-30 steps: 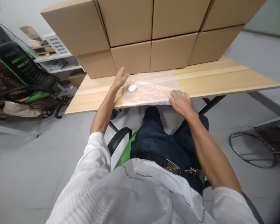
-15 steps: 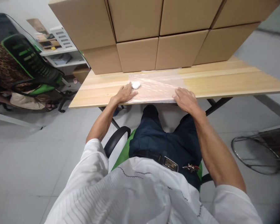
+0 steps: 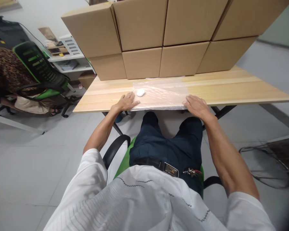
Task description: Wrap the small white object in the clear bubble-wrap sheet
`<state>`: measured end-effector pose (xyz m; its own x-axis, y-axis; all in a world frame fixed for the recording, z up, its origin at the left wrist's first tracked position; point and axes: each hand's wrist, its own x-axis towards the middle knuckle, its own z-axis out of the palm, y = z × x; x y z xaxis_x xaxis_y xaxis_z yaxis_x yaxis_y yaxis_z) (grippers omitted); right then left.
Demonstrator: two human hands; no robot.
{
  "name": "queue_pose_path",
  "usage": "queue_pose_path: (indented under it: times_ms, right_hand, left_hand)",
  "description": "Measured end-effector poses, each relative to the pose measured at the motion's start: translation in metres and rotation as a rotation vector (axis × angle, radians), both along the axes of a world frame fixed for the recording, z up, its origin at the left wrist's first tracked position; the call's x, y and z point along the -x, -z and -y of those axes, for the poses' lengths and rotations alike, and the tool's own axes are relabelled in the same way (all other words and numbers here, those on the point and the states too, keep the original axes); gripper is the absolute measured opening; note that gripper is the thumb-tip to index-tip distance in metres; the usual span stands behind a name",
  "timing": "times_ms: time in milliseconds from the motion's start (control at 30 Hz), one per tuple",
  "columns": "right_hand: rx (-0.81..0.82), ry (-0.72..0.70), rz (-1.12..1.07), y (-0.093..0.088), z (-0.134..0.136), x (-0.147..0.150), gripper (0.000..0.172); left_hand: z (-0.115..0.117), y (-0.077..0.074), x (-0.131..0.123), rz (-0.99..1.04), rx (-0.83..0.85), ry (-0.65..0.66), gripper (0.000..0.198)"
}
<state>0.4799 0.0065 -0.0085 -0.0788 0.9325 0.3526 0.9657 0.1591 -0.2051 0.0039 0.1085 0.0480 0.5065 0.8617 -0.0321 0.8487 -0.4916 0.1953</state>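
A clear plastic sheet [image 3: 162, 93] lies flat on the wooden table [image 3: 231, 88] near its front edge. A small white oval object [image 3: 140, 92] rests on the sheet's left part. My left hand [image 3: 127, 102] lies flat with fingers stretched out on the sheet's near left corner, just below the white object. My right hand [image 3: 196, 106] lies flat, fingers out, on the sheet's near right corner. Neither hand holds anything.
Stacked cardboard boxes [image 3: 163, 38] fill the back of the table. Another person [image 3: 4, 77] sits at the left in a green and black chair [image 3: 38, 69]. A white shelf unit [image 3: 67, 59] stands behind. A metal wire frame [image 3: 269, 163] lies on the floor at right.
My left hand came down from beside the white object and now lies flat on the sheet's near left corner. My right hand stayed on the near right corner. The view shifted slightly.
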Motion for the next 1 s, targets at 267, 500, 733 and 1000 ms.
queue_pose_path:
  times_ms: [267,500,733,1000]
  right_hand:
    - [0.155,-0.068,-0.063,-0.047,-0.032,0.089,0.08]
    - [0.398,-0.099,0.037,-0.05,-0.077,0.128,0.083]
    - [0.414,-0.024,0.048,-0.045,-0.083,0.089,0.091]
    - [0.415,0.072,0.02,-0.044,-0.075,0.071,0.093]
  left_hand:
    - [-0.002,-0.023,-0.009,0.062,0.035,-0.028,0.098]
    - [-0.015,-0.027,-0.022,0.076,0.047,0.033,0.105]
    - [-0.022,-0.013,-0.025,-0.065,0.042,0.034,0.096]
    - [-0.027,-0.015,-0.029,-0.125,0.039,-0.011,0.095]
